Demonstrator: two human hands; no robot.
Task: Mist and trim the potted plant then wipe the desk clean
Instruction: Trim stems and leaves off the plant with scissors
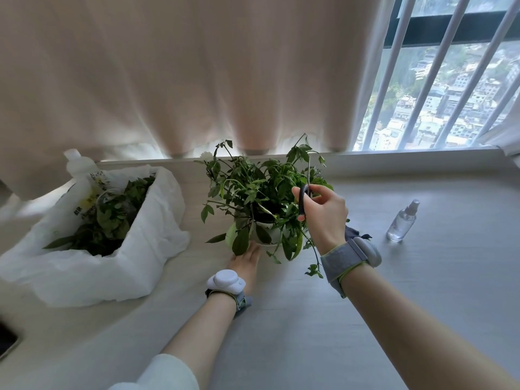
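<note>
Forearms enter from the bottom edge, each wrist strapped with a white sensor. Left hand (pixel 244 261) lies flat on the desk (pixel 309 319), fingers straight, tips at the white pot (pixel 267 233) and partly hidden under leaves. Right hand (pixel 323 212) grips the black-handled scissors (pixel 304 198), blades pointing up among the upper stems of the potted plant (pixel 261 198), which stands mid-desk near the far edge below the curtain (pixel 168 80). White plastic bag (pixel 146 235) holding cut leaves (pixel 112 218) sits just left of the plant. Clear spray bottle (pixel 402 220) stands well apart to the right. Bare desk surface extends in front of the plant and beyond the bottle towards the window (pixel 450 94).
</note>
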